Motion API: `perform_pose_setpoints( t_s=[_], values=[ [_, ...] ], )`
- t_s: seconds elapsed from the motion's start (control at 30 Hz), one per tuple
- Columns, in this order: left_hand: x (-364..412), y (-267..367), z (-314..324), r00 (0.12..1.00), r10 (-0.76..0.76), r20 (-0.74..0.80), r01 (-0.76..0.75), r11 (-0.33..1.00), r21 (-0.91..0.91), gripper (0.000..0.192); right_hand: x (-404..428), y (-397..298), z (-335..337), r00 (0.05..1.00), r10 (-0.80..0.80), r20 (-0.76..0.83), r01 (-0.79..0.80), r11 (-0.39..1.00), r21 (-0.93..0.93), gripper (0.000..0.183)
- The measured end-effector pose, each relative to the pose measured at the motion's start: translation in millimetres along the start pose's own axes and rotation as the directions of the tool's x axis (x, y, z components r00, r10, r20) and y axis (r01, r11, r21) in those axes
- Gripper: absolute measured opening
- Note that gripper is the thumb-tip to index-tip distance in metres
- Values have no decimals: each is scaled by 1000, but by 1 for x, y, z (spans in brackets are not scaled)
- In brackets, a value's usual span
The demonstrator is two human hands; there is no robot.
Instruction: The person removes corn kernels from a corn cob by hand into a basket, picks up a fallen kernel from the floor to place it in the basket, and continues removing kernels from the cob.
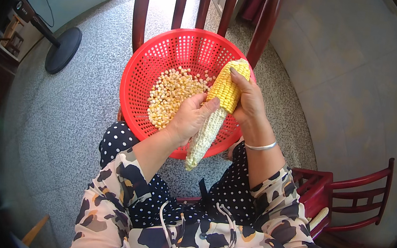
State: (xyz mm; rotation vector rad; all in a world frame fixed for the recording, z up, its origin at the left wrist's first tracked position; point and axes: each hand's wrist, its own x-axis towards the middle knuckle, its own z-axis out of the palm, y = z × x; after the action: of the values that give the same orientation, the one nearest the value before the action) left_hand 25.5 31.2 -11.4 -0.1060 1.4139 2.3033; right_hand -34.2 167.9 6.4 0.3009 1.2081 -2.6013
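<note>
An ear of corn [226, 90] is held at a slant over the right side of a red plastic colander [135, 70]. Yellow kernels cover its upper half, while the lower half is a bare, pale cob [206, 135]. My right hand [252, 98] grips the kernel-covered part, thumb lying along the rows. With thumb and fingers, my left hand [194, 116] holds the ear where the kernels end and the bare cob begins. Loose corn kernels [172, 94] lie heaped in the colander, mostly left of the ear.
The colander rests at a dark red wooden chair [141, 9] with a slatted back. To the right stands a smaller red chair [316, 194] with a pale cob [319, 218] on it. A black round stand base [63, 50] is on the speckled floor [76, 111] at left.
</note>
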Motion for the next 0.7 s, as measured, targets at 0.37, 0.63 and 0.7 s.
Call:
perform_pose_setpoints(
  t_s=[0.37, 0.63, 0.7],
  values=[
    [-1, 0, 2, 998, 55, -20, -58, 981, -188, 29, 3, -6, -7, 1000, 0, 31, -3, 994, 107, 33],
    [-1, 2, 0, 997, 7, 76, 11, 971, -239, 47, 1, -4, -1, 993, -53, 104, 48, 998, 52, 35],
    [1, 0, 0, 998, 45, 45, -36, 980, -197, 47, 2, -3, 0, 989, -91, 116, 88, 996, 28, 34]
  ],
)
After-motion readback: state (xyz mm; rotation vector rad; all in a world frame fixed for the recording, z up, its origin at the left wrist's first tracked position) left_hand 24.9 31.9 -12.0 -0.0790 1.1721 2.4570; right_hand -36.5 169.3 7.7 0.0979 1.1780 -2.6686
